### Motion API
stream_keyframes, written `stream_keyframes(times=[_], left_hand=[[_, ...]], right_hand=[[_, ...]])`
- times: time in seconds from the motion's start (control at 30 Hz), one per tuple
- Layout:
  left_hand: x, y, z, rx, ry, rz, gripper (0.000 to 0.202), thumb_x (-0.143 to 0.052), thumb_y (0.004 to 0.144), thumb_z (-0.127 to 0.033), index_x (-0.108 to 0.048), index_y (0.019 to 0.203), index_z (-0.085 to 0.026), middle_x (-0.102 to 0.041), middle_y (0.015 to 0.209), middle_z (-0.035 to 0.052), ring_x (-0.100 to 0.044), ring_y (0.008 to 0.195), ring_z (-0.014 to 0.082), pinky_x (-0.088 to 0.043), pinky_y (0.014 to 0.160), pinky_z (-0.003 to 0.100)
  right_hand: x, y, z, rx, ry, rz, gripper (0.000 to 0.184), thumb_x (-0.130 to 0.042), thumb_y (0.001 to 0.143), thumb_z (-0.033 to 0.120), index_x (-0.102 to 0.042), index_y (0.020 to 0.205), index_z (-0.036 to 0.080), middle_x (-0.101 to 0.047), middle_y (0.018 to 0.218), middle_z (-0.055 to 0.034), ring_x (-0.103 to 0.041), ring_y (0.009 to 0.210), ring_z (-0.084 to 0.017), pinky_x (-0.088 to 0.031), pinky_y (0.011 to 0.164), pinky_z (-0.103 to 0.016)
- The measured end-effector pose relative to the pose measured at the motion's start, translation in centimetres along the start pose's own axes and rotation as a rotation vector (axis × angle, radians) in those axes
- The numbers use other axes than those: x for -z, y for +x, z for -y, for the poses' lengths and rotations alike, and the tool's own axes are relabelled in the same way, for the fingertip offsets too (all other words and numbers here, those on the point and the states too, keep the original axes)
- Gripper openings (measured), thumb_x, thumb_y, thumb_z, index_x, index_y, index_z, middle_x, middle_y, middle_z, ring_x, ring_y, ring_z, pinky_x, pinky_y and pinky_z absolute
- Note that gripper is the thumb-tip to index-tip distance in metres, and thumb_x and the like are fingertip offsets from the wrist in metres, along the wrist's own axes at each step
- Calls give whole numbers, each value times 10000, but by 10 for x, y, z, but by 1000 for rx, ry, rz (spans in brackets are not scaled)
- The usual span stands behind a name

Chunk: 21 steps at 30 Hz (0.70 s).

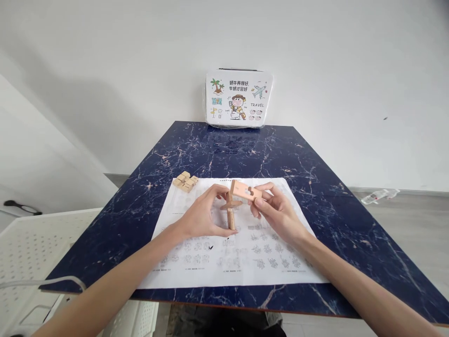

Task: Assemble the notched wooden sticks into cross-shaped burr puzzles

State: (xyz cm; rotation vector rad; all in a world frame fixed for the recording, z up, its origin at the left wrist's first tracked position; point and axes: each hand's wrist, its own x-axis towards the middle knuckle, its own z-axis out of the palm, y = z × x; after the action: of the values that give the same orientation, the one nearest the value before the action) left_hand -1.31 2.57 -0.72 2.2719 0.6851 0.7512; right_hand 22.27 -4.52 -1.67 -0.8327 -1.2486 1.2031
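Note:
My left hand (205, 213) is closed around an upright, narrow wooden piece (230, 219), thumb at its lower end and fingers at its top. A flat pointed wooden piece (232, 204) crosses it at mid-height. My right hand (277, 210) pinches a wooden block (243, 190) with a notch or hole near its right end. The block is tilted, and its left end is close above the upright piece; whether they touch I cannot tell. Both hands are over a white instruction sheet (196, 278) printed with assembly drawings.
An interlocked wooden puzzle (186, 181) rests at the sheet's far left corner. The dark blue marbled table (224, 161) reaches to the wall, where a white printed case (239, 99) stands. A white perforated surface (38, 243) with a cable (45, 282) is at left. Clear plastic packaging (379, 195) lies at right.

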Motion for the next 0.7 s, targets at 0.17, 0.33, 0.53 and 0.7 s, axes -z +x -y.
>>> stream_keyframes(times=[0.17, 0.33, 0.53, 0.7], left_hand=[[-1, -1, 2, 48, 21, 14, 885, -962, 648, -405, -469, 1372, -281, -585, 1369, 94, -646, 1170, 314, -534, 1002, 513], [-1, -2, 3, -4, 58, -3, 878, -947, 682, -382, -449, 1399, -289, -564, 1394, 101, -635, 1196, 316, -549, 1005, 505], [0, -2, 2, -59, 93, -8, 886, -925, 716, -446, -454, 1450, -295, -548, 1419, 109, -581, 1267, 332, -558, 1021, 506], [1, -3, 2, -52, 117, -10, 927, -915, 723, -474, -439, 1495, -289, -525, 1451, 113, -545, 1333, 334, -552, 1064, 496]], right_hand=[[11, 6, -7, -34, -316, -272, 338, -687, 967, 511, -569, 1142, 247, -687, 896, -32, -578, 696, -176, -468, 658, -346], [16, 7, -20, -37, -684, -291, 318, -585, 1006, 499, -580, 1154, 217, -710, 936, -70, -630, 751, -224, -485, 684, -379], [15, 5, -30, 71, -976, -203, 174, -578, 1018, 384, -642, 1065, 229, -703, 1029, -104, -641, 945, -292, -515, 829, -457], [11, 2, -21, 191, -963, -197, 185, -570, 1041, 346, -627, 1186, 248, -663, 1185, -120, -621, 1081, -302, -521, 924, -484]])
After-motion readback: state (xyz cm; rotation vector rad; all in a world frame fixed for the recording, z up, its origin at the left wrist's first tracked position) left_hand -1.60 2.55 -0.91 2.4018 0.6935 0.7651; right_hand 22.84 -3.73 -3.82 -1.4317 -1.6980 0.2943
